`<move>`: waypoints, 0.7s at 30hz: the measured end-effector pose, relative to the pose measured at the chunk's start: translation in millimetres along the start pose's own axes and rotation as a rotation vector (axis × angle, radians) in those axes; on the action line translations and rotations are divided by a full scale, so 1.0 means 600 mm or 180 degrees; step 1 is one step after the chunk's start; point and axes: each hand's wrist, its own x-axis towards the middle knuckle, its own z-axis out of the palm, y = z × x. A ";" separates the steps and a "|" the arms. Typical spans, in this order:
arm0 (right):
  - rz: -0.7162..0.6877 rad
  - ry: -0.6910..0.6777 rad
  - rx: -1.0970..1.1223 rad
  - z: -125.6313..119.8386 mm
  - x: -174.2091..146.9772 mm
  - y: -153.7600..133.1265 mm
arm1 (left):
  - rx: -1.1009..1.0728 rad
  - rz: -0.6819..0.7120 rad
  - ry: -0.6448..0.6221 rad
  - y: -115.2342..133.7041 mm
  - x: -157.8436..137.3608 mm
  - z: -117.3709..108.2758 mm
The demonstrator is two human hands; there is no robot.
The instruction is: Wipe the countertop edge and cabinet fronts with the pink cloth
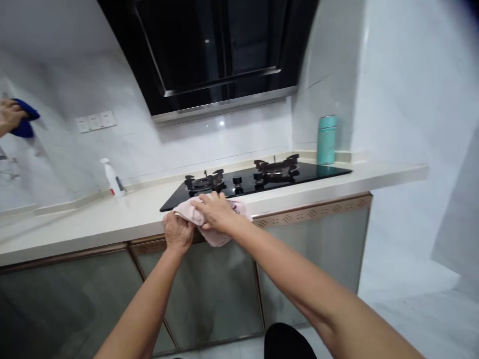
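Observation:
A pale pink cloth (190, 211) is bunched over the front edge of the countertop, with part of it hanging down in front of the cabinets. My right hand (216, 210) lies across the top of the cloth, its fingers curled into the fabric. Against the cloth's left side, at the counter edge, my left hand (178, 231) is closed on the fabric; some of its fingers are hidden. Just behind both hands is a black glass gas stove (245, 184) with two burners and knobs.
A white spray bottle (113, 178) stands on the counter (75, 217) at left, a teal flask (327, 140) at right. The black range hood (224, 50) overhangs the stove. At far left, another person's hand (10, 113) holds a blue cloth (25, 118) by the wall. Cabinets (213, 289) stand below.

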 end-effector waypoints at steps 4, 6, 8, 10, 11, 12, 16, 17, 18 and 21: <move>-0.0057 0.0186 0.0003 0.009 -0.030 0.023 | 0.0091 0.0091 0.0026 -0.007 0.004 -0.006; -0.0106 0.0252 -0.0010 0.015 -0.058 0.056 | 0.0051 0.0162 0.0028 -0.006 0.005 -0.013; -0.0052 0.0282 -0.0011 0.019 -0.089 0.100 | -0.0012 0.0213 0.0093 -0.005 0.006 -0.019; 0.0039 0.0312 -0.0008 0.019 -0.124 0.150 | -0.0051 0.0240 0.0162 -0.003 0.007 -0.022; 0.0079 0.0332 -0.0009 0.016 -0.142 0.176 | -0.0058 0.0235 0.0182 -0.003 0.008 -0.022; 0.0122 0.0354 -0.0010 0.012 -0.162 0.201 | -0.0065 0.0224 0.0190 -0.002 0.008 -0.022; 0.0469 0.0368 -0.0097 -0.016 -0.244 0.292 | -0.0135 0.0192 0.0141 0.001 0.009 -0.025; 0.0613 0.0348 -0.0177 -0.024 -0.264 0.313 | -0.0163 0.0197 0.0122 0.002 0.008 -0.027; 0.0765 0.0324 -0.0283 -0.031 -0.282 0.334 | -0.0186 0.0205 0.0101 0.002 0.008 -0.029; 0.1118 0.0316 -0.0549 -0.047 -0.333 0.393 | -0.0197 0.0200 0.0052 0.004 0.007 -0.034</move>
